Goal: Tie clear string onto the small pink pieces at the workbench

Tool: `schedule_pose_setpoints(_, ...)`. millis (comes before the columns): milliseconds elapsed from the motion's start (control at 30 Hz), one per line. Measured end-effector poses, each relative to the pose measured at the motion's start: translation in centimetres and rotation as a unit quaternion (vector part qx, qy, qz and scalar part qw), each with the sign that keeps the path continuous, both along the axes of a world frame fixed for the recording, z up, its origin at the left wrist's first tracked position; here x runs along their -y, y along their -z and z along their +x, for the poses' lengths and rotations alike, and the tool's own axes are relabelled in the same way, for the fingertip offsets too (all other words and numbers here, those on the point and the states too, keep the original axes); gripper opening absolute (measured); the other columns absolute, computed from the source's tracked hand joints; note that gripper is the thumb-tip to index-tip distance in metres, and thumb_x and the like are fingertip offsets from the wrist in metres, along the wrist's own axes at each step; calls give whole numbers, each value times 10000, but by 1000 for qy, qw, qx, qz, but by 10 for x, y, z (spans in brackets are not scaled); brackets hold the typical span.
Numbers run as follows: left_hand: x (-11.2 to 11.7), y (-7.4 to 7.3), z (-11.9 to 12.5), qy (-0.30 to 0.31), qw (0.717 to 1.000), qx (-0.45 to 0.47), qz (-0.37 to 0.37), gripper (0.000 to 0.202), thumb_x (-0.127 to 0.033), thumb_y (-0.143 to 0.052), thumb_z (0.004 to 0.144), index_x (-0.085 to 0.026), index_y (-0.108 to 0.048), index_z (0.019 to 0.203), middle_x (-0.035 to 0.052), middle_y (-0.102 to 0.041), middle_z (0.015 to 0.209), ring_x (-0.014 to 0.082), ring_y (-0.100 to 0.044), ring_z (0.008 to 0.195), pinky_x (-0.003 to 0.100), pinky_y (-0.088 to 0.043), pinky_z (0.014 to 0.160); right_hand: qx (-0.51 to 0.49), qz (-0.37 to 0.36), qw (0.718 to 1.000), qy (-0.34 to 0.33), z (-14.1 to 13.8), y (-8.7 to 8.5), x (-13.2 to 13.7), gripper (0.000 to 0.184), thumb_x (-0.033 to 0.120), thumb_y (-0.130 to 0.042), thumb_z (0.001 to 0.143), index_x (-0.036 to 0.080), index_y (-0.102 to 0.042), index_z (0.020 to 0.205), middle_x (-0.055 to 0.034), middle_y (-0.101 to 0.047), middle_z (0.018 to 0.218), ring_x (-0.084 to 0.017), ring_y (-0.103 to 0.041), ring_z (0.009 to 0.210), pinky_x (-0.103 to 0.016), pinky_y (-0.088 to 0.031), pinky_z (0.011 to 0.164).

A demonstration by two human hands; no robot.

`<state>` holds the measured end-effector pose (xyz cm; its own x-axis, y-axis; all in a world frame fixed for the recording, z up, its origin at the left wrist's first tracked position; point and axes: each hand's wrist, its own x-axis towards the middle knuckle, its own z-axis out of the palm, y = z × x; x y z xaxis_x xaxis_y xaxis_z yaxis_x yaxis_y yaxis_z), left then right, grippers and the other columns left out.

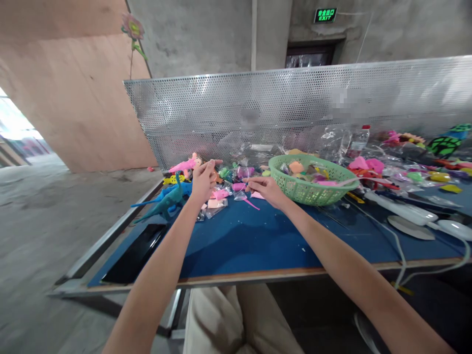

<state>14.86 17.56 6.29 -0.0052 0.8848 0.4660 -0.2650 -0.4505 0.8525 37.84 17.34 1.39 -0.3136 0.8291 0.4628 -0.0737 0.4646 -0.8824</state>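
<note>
My left hand (204,180) is above the far left part of the table, its index finger stretched to the right, the others loosely bent, with no held thing visible. Just left of it stand a teal long-necked dinosaur toy (167,202) and a pink toy figure (186,163). My right hand (266,190) is left of the green basket (313,191), thumb and fingers pinched together; whatever is between the tips is too small to make out. Between the hands lie small pink pieces in clear bags (220,193) and a thin pink strip (252,203).
Small coloured pieces fill the basket. Right of it are a bottle with a red cap (359,140), heaped colourful toys and a white corded tool (401,207). A black flat object (134,253) lies at the table's left edge. A perforated metal panel (258,103) stands behind.
</note>
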Motion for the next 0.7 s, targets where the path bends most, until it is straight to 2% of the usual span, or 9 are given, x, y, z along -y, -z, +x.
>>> schedule_pose_setpoints(67, -9, 1, -7, 20, 997, 49, -48, 255, -397, -699, 865, -162, -727, 958, -100, -197, 557, 46, -112, 405, 186, -53, 345, -27, -6, 998, -58, 1, -1, 1, 427, 449, -764, 802, 212, -765, 1158, -55, -770, 868, -151, -665, 751, -319, -556, 769)
schedule_pose_setpoints(200, -13, 2, -11, 53, 990, 79, -104, 207, -336, -686, 878, -147, -711, 958, -106, -208, 568, 33, -111, 394, 152, -68, 322, -25, -5, 992, -120, 0, -1, 4, 412, 390, -807, 779, 244, -763, 1161, -47, -771, 937, -155, -697, 806, -338, -571, 821)
schedule_pose_setpoints(467, -12, 6, -3, 73, 988, 85, -106, 243, -334, -696, 872, -121, -705, 989, -109, -229, 568, 22, -143, 385, 134, -77, 319, -27, 12, 989, -143, -5, 1, 5, 383, 351, -826, 770, 279, -760, 1141, -28, -760, 969, -149, -689, 836, -324, -575, 811)
schedule_pose_setpoints(567, -13, 8, -2, 71, 988, 82, -109, 258, -347, -703, 865, -119, -707, 986, -110, -222, 568, 22, -140, 388, 136, -77, 321, -26, 22, 985, -167, -6, -1, 8, 361, 370, -803, 801, 272, -740, 1143, -43, -749, 1052, -154, -686, 854, -342, -572, 829)
schedule_pose_setpoints(700, -12, 9, 1, 77, 988, 75, -111, 266, -358, -708, 855, -121, -706, 976, -112, -207, 567, 25, -136, 389, 143, -71, 322, -21, 40, 981, -189, -7, -3, 13, 310, 363, -802, 810, 261, -710, 1088, -48, -733, 1143, -163, -682, 974, -350, -543, 905)
